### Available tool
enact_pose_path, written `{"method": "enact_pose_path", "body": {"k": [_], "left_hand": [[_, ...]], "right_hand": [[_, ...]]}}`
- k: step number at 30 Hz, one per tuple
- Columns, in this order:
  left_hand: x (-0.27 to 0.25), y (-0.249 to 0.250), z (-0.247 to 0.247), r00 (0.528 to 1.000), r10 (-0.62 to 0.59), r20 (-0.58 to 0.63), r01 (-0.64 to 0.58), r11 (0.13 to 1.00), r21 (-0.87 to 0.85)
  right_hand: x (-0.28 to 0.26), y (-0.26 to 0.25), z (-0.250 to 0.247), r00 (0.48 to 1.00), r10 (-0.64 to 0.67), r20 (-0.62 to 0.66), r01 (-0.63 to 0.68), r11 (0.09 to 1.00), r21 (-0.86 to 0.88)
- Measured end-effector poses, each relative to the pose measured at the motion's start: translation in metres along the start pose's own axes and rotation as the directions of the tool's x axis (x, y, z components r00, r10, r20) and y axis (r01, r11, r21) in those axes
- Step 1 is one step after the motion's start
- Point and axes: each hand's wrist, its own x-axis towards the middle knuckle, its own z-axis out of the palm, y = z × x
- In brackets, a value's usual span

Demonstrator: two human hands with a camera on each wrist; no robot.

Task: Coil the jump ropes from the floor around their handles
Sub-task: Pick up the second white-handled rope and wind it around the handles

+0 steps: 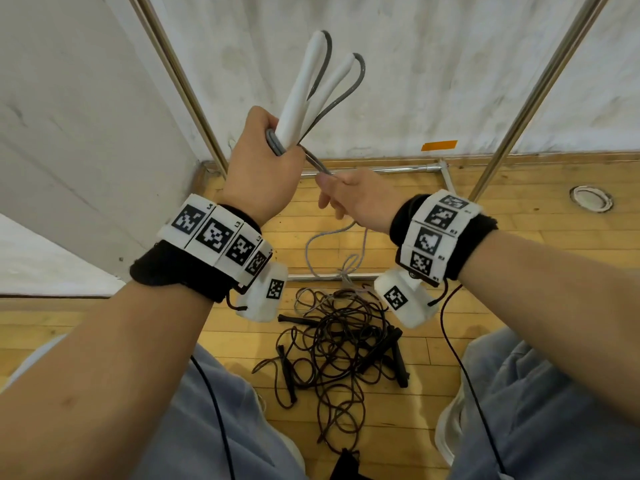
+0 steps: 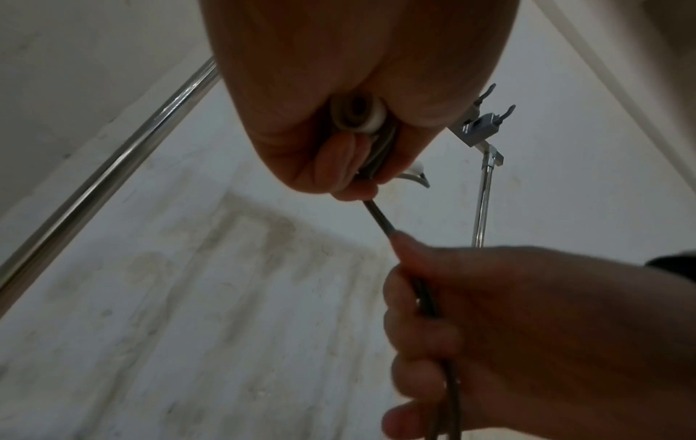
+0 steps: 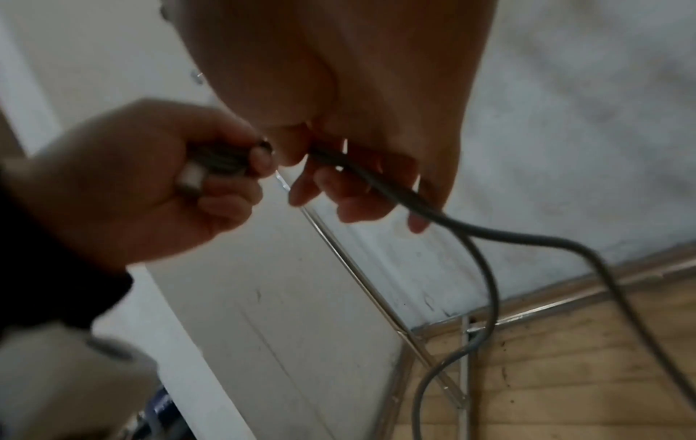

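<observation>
My left hand (image 1: pixel 263 157) grips two white handles (image 1: pixel 304 88) of a grey jump rope, held upright and splayed in a V. The handles' butt end (image 2: pixel 357 117) shows inside my fist. The grey rope (image 1: pixel 341 98) loops from the handle tips back into the fist. Just below and to the right, my right hand (image 1: pixel 349 195) pinches the doubled grey rope (image 3: pixel 399 193) between thumb and fingers. From there the rope hangs down in a loop (image 1: pixel 336 247) toward the floor.
A tangle of dark jump ropes with black handles (image 1: pixel 343 344) lies on the wooden floor between my knees. A chrome rack's poles (image 1: pixel 180 81) and base bars (image 1: pixel 377 169) stand against the white wall. A round floor fitting (image 1: pixel 590 198) sits at the right.
</observation>
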Motion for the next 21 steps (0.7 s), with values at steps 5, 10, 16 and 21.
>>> {"method": "enact_pose_path", "body": {"k": [5,10,16,21], "left_hand": [[0.009,-0.020,-0.006,0.999,-0.049,0.000,0.049,0.979,0.196],[0.008,-0.034,0.006,0.991,-0.077,0.107,0.017,0.880,0.475],[0.001,-0.031,0.027,0.967,-0.054,0.248,-0.093,0.834,0.544],[0.001,-0.034,0.034,0.953,-0.093,0.288,-0.100,0.801,0.590]], "right_hand": [[0.000,-0.008,-0.007,0.996,-0.078,-0.051,0.074,0.994,-0.077],[-0.007,-0.021,-0.004,0.990,-0.141,-0.022,0.138,0.983,-0.126],[-0.020,-0.030,0.001,0.984,-0.150,0.092,0.157,0.984,-0.085],[-0.024,-0.032,0.002,0.982,-0.149,0.116,0.166,0.975,-0.149]]}}
